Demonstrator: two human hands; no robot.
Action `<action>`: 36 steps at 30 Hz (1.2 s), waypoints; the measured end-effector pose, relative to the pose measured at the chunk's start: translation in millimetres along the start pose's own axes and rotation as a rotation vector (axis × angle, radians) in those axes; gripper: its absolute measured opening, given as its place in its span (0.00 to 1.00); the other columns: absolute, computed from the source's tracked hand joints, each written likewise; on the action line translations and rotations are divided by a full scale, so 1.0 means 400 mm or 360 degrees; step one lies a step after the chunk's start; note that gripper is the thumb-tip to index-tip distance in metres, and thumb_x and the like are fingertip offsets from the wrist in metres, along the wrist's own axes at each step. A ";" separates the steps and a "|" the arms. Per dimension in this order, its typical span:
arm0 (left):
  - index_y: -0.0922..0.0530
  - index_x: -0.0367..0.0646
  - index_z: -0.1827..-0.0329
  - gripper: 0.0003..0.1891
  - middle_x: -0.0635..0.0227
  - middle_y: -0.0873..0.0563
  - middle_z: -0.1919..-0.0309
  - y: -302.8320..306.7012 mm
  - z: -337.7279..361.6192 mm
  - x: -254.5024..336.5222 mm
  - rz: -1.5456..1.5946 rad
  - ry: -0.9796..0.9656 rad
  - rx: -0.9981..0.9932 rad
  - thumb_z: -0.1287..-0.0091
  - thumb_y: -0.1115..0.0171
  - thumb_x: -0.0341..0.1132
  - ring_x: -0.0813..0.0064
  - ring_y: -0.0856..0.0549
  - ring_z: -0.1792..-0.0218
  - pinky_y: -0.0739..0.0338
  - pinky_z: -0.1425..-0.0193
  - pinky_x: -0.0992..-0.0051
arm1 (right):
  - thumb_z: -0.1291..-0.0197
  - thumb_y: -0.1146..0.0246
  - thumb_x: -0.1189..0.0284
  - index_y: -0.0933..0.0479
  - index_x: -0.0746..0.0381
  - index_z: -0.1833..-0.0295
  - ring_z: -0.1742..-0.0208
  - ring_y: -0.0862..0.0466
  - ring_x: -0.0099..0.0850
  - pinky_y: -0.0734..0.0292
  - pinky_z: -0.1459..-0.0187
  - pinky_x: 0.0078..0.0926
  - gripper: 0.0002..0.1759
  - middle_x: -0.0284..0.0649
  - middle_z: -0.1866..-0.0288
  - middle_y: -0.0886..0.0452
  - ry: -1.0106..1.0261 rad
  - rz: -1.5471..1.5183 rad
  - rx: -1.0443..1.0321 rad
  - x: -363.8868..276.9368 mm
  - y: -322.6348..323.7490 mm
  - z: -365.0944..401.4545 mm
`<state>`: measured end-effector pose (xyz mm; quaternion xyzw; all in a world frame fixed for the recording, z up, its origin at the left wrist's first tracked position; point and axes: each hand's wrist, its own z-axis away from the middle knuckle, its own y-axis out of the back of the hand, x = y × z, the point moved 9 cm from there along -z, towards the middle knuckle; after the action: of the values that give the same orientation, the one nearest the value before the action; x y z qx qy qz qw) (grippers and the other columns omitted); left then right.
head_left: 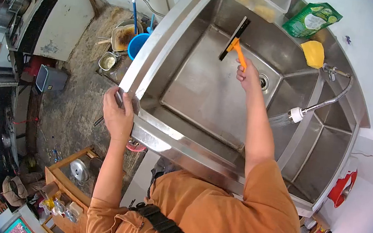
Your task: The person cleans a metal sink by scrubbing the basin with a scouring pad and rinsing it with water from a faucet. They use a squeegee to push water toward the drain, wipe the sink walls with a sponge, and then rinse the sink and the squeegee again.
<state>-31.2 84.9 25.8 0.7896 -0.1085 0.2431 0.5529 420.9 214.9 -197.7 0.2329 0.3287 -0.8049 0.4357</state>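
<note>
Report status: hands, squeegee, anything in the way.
Right hand gripping squeegee inside sink. Left hand on sink rim. Blade contact unclear. Spraying nozzle close by right forearm, possible nuisance.

1. This is a kitchen; whether household or commercial, I cannot tell.
2. A steel sink (195, 82) has several basins and a running spray hose (296, 114).
3. A metal pot (108, 61) and a round lid (79, 170) sit low nearby.
4. Cookware (4, 17) crowds the far left.
</note>
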 end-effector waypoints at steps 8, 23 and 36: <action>0.19 0.38 0.39 0.17 0.51 0.17 0.43 -0.017 -0.038 0.332 0.0681 -0.0604 -0.0146 0.29 0.34 0.32 0.50 0.17 0.43 0.22 0.39 0.60 | 0.22 0.49 0.57 0.23 0.62 0.48 0.89 0.44 0.11 0.47 0.87 0.13 0.19 0.21 0.82 0.36 -0.0321 0.0096 -0.0531 -0.001 -0.035 0.284; 0.12 0.37 0.52 0.14 0.74 0.14 0.67 -0.331 -0.039 0.566 0.1528 -0.0170 -0.1248 0.27 0.30 0.40 0.84 0.19 0.65 0.23 0.57 0.80 | 0.21 0.50 0.56 0.25 0.65 0.46 0.89 0.45 0.11 0.50 0.88 0.13 0.22 0.20 0.82 0.38 -0.0436 0.0309 -0.0724 0.014 -0.023 0.584; 0.17 0.34 0.55 0.14 0.58 0.13 0.71 -0.393 -0.043 0.535 0.1260 -0.0366 -0.0938 0.23 0.38 0.40 0.70 0.16 0.70 0.22 0.62 0.69 | 0.21 0.50 0.56 0.25 0.66 0.46 0.89 0.46 0.10 0.49 0.86 0.14 0.22 0.19 0.83 0.40 -0.0531 0.0271 -0.0740 0.056 -0.011 0.546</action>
<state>217.3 179.0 9.2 0.5199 -0.5237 0.3045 0.6023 386.3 44.5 -63.3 0.0181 0.4073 -0.6958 0.5912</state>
